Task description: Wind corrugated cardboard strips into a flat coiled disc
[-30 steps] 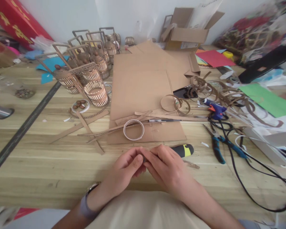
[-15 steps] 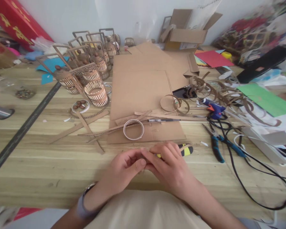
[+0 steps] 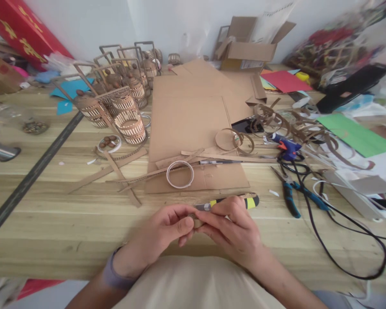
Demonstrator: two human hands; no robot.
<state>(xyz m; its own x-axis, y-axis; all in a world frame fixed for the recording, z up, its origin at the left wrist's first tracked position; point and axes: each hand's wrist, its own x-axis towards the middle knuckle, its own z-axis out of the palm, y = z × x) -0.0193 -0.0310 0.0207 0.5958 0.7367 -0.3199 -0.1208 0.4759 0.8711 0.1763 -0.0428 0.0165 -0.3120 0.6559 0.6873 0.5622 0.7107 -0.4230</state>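
My left hand (image 3: 169, 227) is closed, its thumb and fingers pinching a small curled brown cardboard strip (image 3: 197, 222). From the other side my right hand (image 3: 233, 227) grips the same strip, and both hands meet just above the table near my body. Fingers cover most of the strip. Right behind my right hand lies a yellow-and-black utility knife (image 3: 252, 201), its middle hidden by the knuckles. Farther off, a pale cardboard ring (image 3: 180, 174) rests on a large cardboard sheet (image 3: 189, 116).
Small slatted lanterns (image 3: 130, 126) with handles stand at back left, near a dish of brown beads (image 3: 109, 143). Loose strips (image 3: 107, 171) lie across the table. Pliers (image 3: 289, 197), a blue glue gun (image 3: 287, 148), a looping black cable (image 3: 321, 253) and curled strips (image 3: 276, 120) fill the right side.
My right hand has shifted slightly down, uncovering the knife's blade and more of its handle. The small brown piece between my fingers shows more now. The view has moved slightly.
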